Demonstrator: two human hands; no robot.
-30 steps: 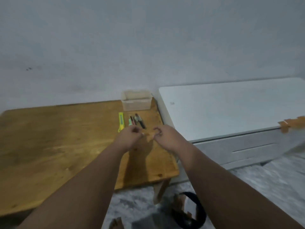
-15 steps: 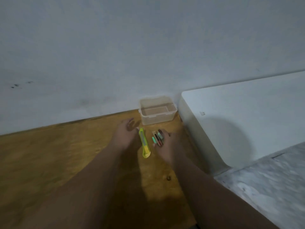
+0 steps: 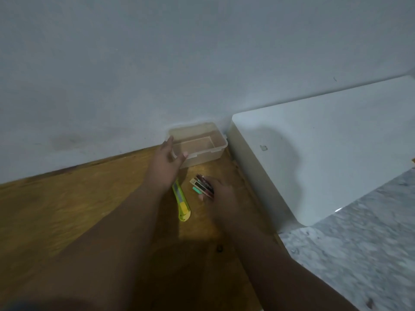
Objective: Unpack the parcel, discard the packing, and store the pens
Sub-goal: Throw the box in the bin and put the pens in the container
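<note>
A clear plastic box (image 3: 203, 146) stands open against the wall at the back of the wooden table (image 3: 67, 198). My left hand (image 3: 167, 163) reaches its near left corner, fingers spread and touching the rim. My right hand (image 3: 221, 195) lies over a bundle of several pens (image 3: 201, 186) on the table, fingers curled round them; only their far ends show. A yellow-green utility knife (image 3: 181, 202) lies on the table between my two forearms.
A white cabinet (image 3: 325, 149) stands right beside the table, slightly higher than it. Grey marbled floor (image 3: 359, 254) shows at the lower right. A plain wall runs behind the table.
My hands let go of a small piece held between them. The left hand moved forward to the clear box, and the right hand closed over the pens. The view came closer to the table.
</note>
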